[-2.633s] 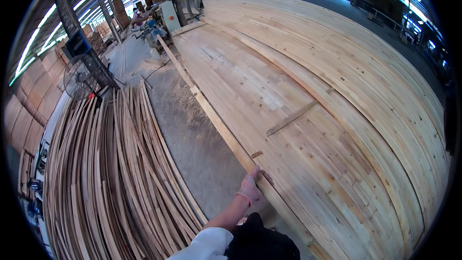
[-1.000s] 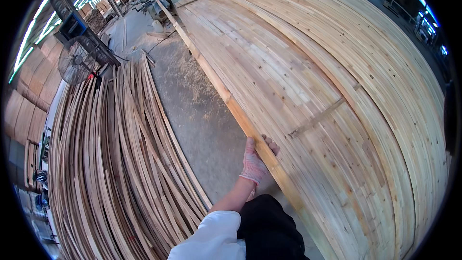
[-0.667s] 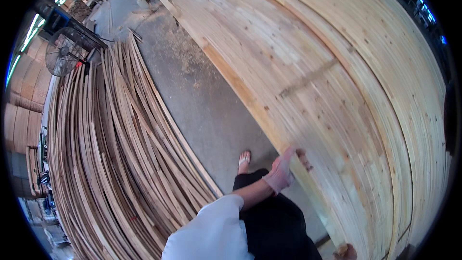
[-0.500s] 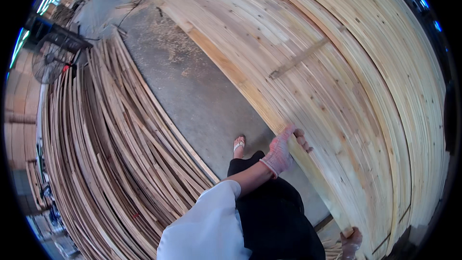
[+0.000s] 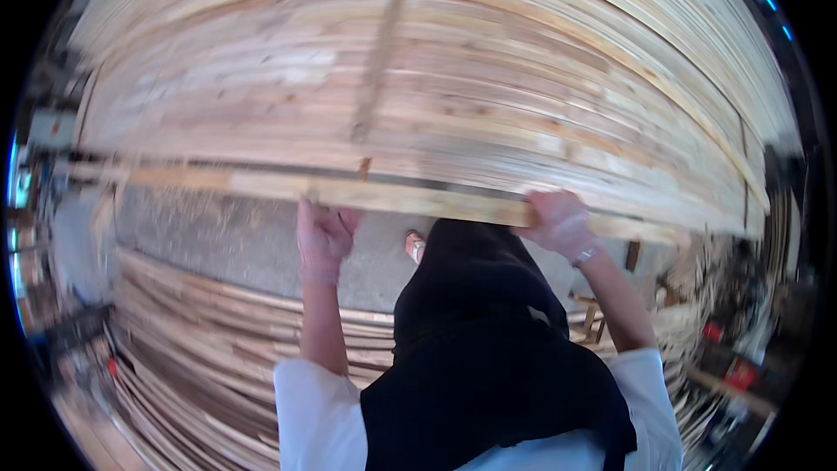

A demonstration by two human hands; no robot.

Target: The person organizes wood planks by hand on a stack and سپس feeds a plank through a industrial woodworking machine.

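Note:
A long, narrow pale wooden strip (image 5: pixel 436 201) runs crosswise before me, with a dark gap between it and the stacked boards behind. My left hand (image 5: pixel 325 234), in a light knitted glove, is closed at the strip's near edge; motion blurs its fingers. Over the top of the strip, farther right, wraps my right hand (image 5: pixel 560 220), its fingers curled around the wood. Beyond lies a broad stack of pale boards (image 5: pixel 488 96), with a dark band (image 5: pixel 377 74) crossing their top.
Many long thin strips (image 5: pixel 200 331) lie piled on the floor behind me to the left. Concrete floor (image 5: pixel 235 231) with sawdust shows between pile and stack. Red items (image 5: pixel 741 375) and clutter stand at the right. My foot (image 5: pixel 414 245) is on the floor below.
My view has turned, so the stack now lies across the front. The strip has come away from the stack's edge. Both hands are now spaced along it, the right fully in view.

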